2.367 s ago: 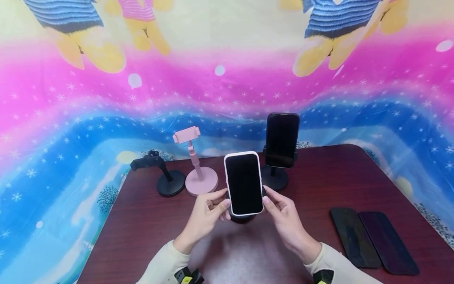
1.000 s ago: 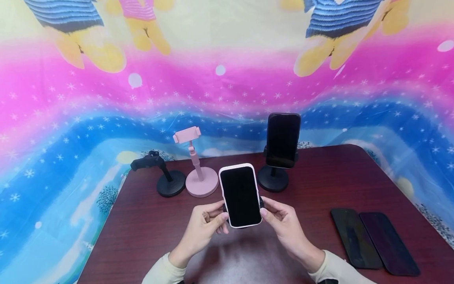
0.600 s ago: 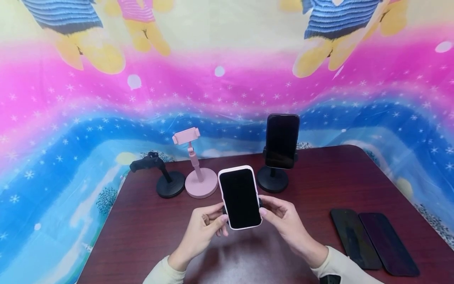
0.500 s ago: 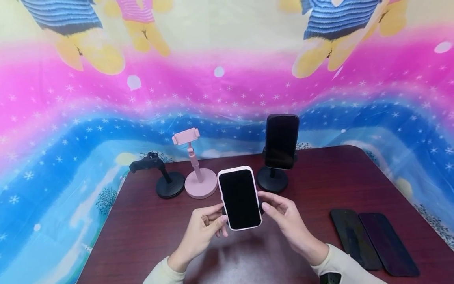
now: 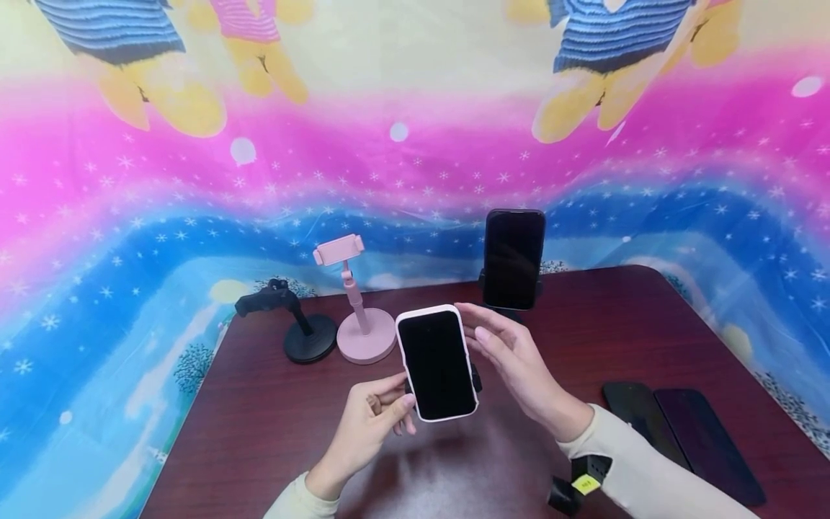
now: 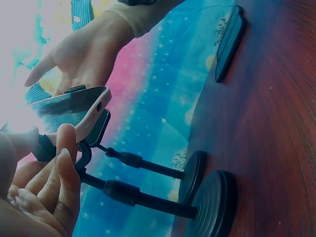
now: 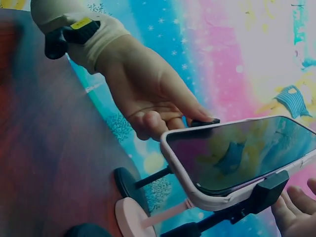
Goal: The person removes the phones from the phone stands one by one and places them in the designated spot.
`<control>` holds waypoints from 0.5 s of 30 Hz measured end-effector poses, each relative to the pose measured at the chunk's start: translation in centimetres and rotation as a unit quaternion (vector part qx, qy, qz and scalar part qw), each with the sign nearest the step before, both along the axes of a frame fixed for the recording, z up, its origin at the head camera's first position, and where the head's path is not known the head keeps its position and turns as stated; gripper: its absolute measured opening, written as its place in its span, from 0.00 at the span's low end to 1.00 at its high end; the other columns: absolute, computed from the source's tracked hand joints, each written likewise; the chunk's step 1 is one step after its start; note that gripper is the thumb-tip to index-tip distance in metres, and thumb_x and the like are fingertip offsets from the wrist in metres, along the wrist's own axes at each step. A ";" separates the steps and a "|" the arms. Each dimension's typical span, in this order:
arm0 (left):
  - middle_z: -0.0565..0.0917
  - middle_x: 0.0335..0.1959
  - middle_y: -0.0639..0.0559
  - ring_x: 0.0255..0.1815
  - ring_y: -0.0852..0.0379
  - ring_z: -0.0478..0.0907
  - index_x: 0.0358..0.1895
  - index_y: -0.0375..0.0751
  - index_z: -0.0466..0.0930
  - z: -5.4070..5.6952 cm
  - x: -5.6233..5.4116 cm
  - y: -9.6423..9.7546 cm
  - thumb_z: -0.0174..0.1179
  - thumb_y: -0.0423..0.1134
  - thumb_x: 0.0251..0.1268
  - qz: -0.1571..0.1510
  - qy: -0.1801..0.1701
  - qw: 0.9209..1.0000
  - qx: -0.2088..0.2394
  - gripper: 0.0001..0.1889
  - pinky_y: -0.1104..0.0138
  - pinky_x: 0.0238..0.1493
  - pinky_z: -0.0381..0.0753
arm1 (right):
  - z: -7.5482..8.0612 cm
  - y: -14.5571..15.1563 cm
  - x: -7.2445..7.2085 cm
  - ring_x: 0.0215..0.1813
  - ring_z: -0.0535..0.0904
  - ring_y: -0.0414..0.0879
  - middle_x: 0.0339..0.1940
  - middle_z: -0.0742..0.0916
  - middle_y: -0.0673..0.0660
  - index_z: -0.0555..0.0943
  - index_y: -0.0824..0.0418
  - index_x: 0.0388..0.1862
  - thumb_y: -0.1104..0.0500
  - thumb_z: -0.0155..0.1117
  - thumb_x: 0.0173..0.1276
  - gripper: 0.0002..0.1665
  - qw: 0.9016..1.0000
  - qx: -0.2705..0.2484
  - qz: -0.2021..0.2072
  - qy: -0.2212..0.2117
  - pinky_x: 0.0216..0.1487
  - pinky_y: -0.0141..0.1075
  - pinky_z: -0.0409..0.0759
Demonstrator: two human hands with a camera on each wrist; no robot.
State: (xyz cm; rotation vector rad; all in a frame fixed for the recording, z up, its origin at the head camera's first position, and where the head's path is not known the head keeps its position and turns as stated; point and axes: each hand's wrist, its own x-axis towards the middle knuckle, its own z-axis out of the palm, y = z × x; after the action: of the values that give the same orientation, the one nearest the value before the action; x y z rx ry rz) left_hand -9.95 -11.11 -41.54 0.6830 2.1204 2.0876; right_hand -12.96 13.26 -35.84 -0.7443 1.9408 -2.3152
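Note:
A phone in a white case (image 5: 437, 364) sits upright, tilted back, in the clamp of a black phone stand (image 6: 121, 192) with a round base. My left hand (image 5: 369, 414) pinches the clamp's left side at the phone's lower edge, thumb in front; the right wrist view shows that thumb on the black clamp arm. My right hand (image 5: 519, 367) is beside the phone's upper right edge, fingers extended, fingertips right at the case corner. The clamp's right arm (image 5: 477, 378) shows free of fingers. In the head view the phone hides most of its stand.
Behind stand a black folded phone stand (image 5: 310, 339), a pink phone stand (image 5: 366, 335) and another stand holding a black phone (image 5: 514, 259). Two dark phones, one (image 5: 638, 411) beside the other (image 5: 707, 440), lie at right, partly under my right sleeve in view. A patterned cloth (image 5: 402, 180) hangs behind.
Both hands first brought the phone and stand down toward me. My right hand has since let go of the clamp's right arm and moved up along the phone's edge. The left hand stays put.

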 end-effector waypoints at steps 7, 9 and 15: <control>0.81 0.26 0.23 0.21 0.66 0.82 0.63 0.13 0.69 0.0 0.0 0.0 0.57 0.28 0.73 0.000 0.001 1.000 0.001 0.22 0.67 0.22 0.82 | 1.0 -1.0 -0.9 0.54 0.86 0.41 0.57 0.87 0.44 0.67 0.65 0.75 0.61 0.52 0.79 0.28 0.998 0.030 0.049 -0.028 0.53 0.38 0.86; 0.82 0.26 0.23 0.21 0.66 0.82 0.62 0.14 0.70 0.0 0.0 0.0 0.56 0.29 0.73 -0.001 0.003 1.000 0.002 0.22 0.66 0.22 0.82 | 1.1 -1.3 -1.0 0.53 0.87 0.42 0.57 0.87 0.45 0.67 0.65 0.75 0.61 0.54 0.78 0.28 0.997 0.033 0.060 -0.025 0.52 0.39 0.87; 0.82 0.29 0.20 0.22 0.67 0.82 0.62 0.15 0.71 0.1 0.1 0.1 0.56 0.29 0.74 -0.003 0.002 1.000 0.003 0.20 0.66 0.22 0.83 | 1.1 -2.1 -1.2 0.48 0.88 0.41 0.51 0.88 0.43 0.69 0.73 0.70 0.63 0.59 0.75 0.28 0.996 0.049 0.069 -0.024 0.49 0.40 0.88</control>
State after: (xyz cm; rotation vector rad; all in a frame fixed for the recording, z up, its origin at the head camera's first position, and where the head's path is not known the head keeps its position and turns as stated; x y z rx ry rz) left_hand -9.90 -11.05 -41.44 0.6956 2.1121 2.0921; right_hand -14.17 11.21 -34.78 -0.7805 1.9015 -2.1225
